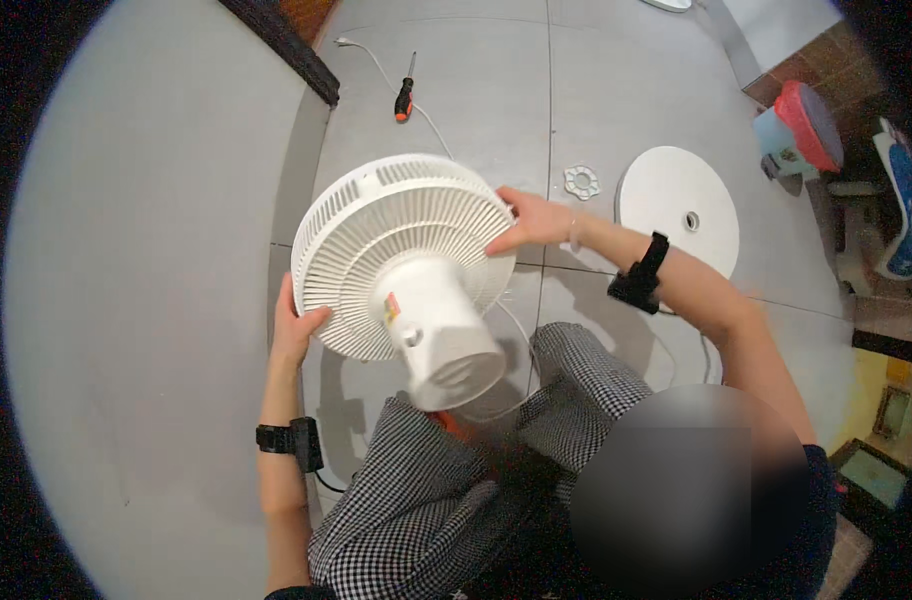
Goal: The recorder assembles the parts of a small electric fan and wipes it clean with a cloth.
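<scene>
Held up over my lap is a white fan head [416,225], tilted so its slatted rear grille and the round motor housing [451,350] face me. My left hand [298,322] grips the grille's rim at the lower left, thumb on the slats. At the upper right of the rim, my right hand [531,222] clasps the other side with its thumb over the edge. A small coloured label [392,306] is stuck on the housing. The front of the fan is turned away and hidden.
A round white base [676,205] with a centre hole lies on the tiled floor at right. Beside it is a white knobbed ring nut [582,181]. A black-and-orange screwdriver [405,100] lies by a white cord [376,62]. Farther right stands a bin [791,140] with a red liner.
</scene>
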### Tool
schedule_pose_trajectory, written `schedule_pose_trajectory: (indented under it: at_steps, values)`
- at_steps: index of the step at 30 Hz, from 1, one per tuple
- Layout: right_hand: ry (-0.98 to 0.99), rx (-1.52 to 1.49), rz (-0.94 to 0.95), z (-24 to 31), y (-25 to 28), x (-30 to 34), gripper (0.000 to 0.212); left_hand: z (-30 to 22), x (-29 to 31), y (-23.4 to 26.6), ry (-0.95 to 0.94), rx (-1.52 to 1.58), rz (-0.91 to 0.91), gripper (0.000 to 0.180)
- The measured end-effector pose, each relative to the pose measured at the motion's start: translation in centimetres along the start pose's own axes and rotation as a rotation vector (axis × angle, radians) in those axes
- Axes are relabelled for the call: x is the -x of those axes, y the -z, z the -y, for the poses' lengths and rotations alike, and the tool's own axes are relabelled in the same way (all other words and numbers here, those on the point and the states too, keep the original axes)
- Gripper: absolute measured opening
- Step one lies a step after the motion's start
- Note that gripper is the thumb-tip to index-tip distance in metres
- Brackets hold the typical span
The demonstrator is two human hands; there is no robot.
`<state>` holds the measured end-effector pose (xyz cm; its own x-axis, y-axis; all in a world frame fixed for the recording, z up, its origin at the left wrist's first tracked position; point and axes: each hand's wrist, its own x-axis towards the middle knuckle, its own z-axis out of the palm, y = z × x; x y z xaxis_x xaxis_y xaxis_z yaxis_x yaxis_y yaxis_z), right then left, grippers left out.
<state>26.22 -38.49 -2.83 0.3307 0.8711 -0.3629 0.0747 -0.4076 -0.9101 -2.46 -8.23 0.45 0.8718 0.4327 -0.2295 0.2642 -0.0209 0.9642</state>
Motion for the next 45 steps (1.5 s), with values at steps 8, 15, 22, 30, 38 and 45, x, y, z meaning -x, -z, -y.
schedule_pose_trajectory:
  at_steps: [8,15,22,30,38,45]
  values:
    - [-0.179,-0.224,-0.037,-2.7,-6.9,7.4,0.073,8.4,3.7,1.6,0.559,0.214,0.106,0.072]
    - [-0.445,-0.199,-0.123,-7.8,-8.2,13.0,0.076,7.8,2.6,-5.3,0.593,0.076,0.571,0.078]
    - [-0.487,0.12,0.239,-5.4,-4.7,13.5,0.081,8.5,2.8,-6.6,0.601,0.117,0.505,0.081]
    - [-0.487,0.503,0.542,-2.6,-1.5,8.9,0.067,6.4,-0.8,-5.2,0.466,-0.727,0.784,0.07]
    - [-0.446,0.474,0.428,-4.4,-4.4,8.7,0.065,8.2,0.4,-6.1,0.34,-0.551,0.636,0.074]
    - [-0.371,0.658,0.548,-1.2,-1.6,5.9,0.058,7.8,-0.3,-5.9,0.497,-0.394,0.603,0.078]
